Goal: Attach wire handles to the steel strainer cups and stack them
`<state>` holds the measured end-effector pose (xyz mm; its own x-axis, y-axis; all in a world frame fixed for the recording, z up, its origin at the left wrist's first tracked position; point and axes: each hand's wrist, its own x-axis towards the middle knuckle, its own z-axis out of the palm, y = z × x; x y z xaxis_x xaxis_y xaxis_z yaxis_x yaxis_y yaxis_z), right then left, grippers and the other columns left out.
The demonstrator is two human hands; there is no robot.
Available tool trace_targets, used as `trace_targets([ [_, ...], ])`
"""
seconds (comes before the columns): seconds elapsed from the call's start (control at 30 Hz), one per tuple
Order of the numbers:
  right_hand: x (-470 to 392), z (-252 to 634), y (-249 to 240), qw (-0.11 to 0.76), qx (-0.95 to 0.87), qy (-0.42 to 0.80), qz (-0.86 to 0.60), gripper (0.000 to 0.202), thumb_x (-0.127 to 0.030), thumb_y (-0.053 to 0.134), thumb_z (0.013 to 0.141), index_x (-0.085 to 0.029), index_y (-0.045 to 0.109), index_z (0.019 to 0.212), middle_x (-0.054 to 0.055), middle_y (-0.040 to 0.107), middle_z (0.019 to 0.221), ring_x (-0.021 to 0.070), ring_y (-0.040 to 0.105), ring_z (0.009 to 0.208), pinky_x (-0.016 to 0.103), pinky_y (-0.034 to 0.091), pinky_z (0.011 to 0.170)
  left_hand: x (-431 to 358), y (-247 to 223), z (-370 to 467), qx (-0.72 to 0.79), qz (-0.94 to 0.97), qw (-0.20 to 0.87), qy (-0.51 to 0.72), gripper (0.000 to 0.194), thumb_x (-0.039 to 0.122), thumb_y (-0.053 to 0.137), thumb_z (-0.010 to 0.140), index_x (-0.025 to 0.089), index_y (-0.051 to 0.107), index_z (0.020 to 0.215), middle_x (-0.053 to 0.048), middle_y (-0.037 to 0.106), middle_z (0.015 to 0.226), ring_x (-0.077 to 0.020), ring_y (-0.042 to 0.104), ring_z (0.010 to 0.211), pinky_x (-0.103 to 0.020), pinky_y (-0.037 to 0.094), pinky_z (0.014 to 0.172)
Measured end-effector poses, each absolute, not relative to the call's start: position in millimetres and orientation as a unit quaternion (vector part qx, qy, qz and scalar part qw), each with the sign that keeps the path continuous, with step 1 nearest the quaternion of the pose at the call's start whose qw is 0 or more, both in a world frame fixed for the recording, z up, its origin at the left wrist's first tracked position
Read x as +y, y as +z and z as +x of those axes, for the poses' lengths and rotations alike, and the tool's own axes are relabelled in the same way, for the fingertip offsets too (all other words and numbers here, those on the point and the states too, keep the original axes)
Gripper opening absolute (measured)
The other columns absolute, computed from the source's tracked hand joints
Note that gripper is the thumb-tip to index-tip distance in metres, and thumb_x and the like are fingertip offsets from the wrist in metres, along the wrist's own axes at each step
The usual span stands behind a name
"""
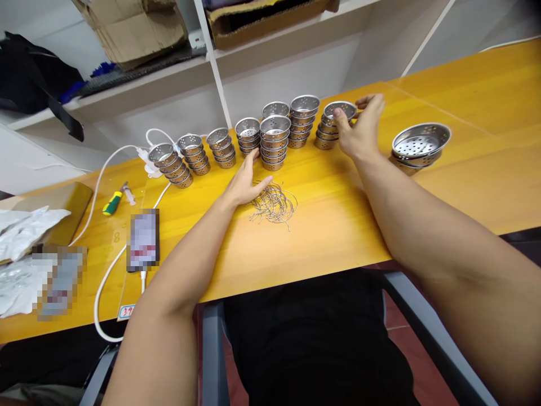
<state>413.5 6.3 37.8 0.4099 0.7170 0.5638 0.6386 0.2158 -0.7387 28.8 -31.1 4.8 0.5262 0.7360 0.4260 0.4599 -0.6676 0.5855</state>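
The right grip (364, 127) is part open, curved about as wide as the top cup of the rightmost stack in the row (328, 135), thumb over its near rim and fingers at its right side; whether it presses on the metal I cannot tell. That stack stands upright on the counter (321, 237), beyond and to the right of the wire heap (274, 207), its long axis vertical, and the right hand is much the nearer one.

The left grip (243, 181) is open, thumb and fingers spread, with no hold visible. It sits at the left edge of the wire heap, its thumb over the curved wires (a loose tangle, so no single long axis).

The other stacks of perforated cups (274, 144) run beyond the heap and off to its left. A separate nested pile (420, 145) sits well right of the heap, while the phone (143, 239) and the screwdriver (112, 203) lie to its left.
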Motion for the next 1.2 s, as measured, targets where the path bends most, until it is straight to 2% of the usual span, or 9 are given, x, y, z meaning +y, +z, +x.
trace_targets([
  [0.1,10,415,37,0.559,-0.529,0.029,-0.638,0.030,-0.030,0.078,0.110,-0.030,0.054,0.129,0.027,0.064,0.154,0.0344,0.064,0.142,0.051,0.054,0.129,-33,6,28,0.350,0.855,0.217,0.314,0.103,0.066,0.082,0.108,0.023,0.034,0.188,-0.027,0.047,0.197,-0.0468,0.053,0.184,-0.072,0.046,0.154],
  [0.23,13,415,34,0.554,-0.533,0.031,-0.639,0.018,-0.040,0.069,0.117,-0.028,0.061,0.127,0.026,0.066,0.149,0.0358,0.066,0.139,0.056,0.051,0.132,-36,12,26,0.349,0.861,0.212,0.305,0.100,0.069,0.082,0.108,0.023,0.040,0.186,-0.026,0.052,0.194,-0.0472,0.056,0.182,-0.071,0.048,0.153],
  [0.4,2,409,46,0.584,-0.542,0.053,-0.602,0.040,-0.043,0.069,0.112,-0.027,0.058,0.147,0.030,0.064,0.162,0.0369,0.067,0.138,0.062,0.057,0.124,-41,20,27,0.340,0.869,0.207,0.293,0.094,0.065,0.079,0.110,0.022,0.043,0.185,-0.025,0.053,0.194,-0.0454,0.056,0.183,-0.069,0.048,0.154],
  [0.53,-25,393,68,0.597,-0.592,0.039,-0.540,0.037,-0.053,0.073,0.108,-0.030,0.063,0.136,0.026,0.069,0.156,0.0392,0.071,0.130,0.065,0.061,0.119,-45,26,30,0.319,0.882,0.198,0.284,0.089,0.063,0.076,0.111,0.018,0.048,0.183,-0.025,0.055,0.193,-0.0437,0.056,0.183,-0.068,0.046,0.155],
  [0.63,-42,368,72,0.547,-0.675,0.152,-0.472,0.070,-0.077,0.081,0.102,-0.032,0.061,0.152,0.019,0.076,0.148,0.0400,0.075,0.119,0.067,0.066,0.109,-47,29,32,0.301,0.892,0.190,0.278,0.083,0.064,0.074,0.112,0.020,0.055,0.180,-0.023,0.060,0.190,-0.0417,0.059,0.180,-0.067,0.046,0.155],
  [0.77,-47,330,52,0.482,-0.735,0.195,-0.435,0.124,-0.096,0.091,0.085,-0.032,0.044,0.181,0.023,0.066,0.171,0.0508,0.069,0.150,0.073,0.064,0.121,-47,27,34,0.309,0.884,0.175,0.303,0.083,0.064,0.076,0.111,0.021,0.054,0.179,-0.024,0.050,0.197,-0.0421,0.053,0.185,-0.069,0.044,0.156],
  [0.87,-37,317,34,0.495,-0.733,0.180,-0.431,0.129,-0.095,0.094,0.083,-0.030,0.043,0.182,0.024,0.058,0.177,0.0532,0.062,0.161,0.079,0.059,0.131,-47,29,33,0.307,0.885,0.174,0.304,0.082,0.063,0.076,0.110,0.022,0.055,0.178,-0.023,0.045,0.200,-0.0426,0.051,0.186,-0.070,0.043,0.156],
  [1.07,-22,331,25,0.494,-0.718,0.196,-0.450,0.130,-0.100,0.098,0.077,-0.035,0.050,0.178,0.020,0.058,0.173,0.0535,0.062,0.160,0.081,0.061,0.130,-55,38,35,0.279,0.894,0.189,0.294,0.072,0.059,0.073,0.112,0.023,0.063,0.173,-0.019,0.057,0.194,-0.0388,0.060,0.181,-0.065,0.048,0.155],
  [1.2,-30,343,40,0.502,-0.709,0.206,-0.451,0.144,-0.106,0.096,0.074,-0.041,0.037,0.188,0.018,0.057,0.178,0.0518,0.060,0.165,0.079,0.060,0.133,-57,38,36,0.283,0.893,0.181,0.299,0.061,0.055,0.072,0.113,0.023,0.069,0.165,-0.018,0.065,0.188,-0.0374,0.066,0.176,-0.065,0.052,0.152],
])
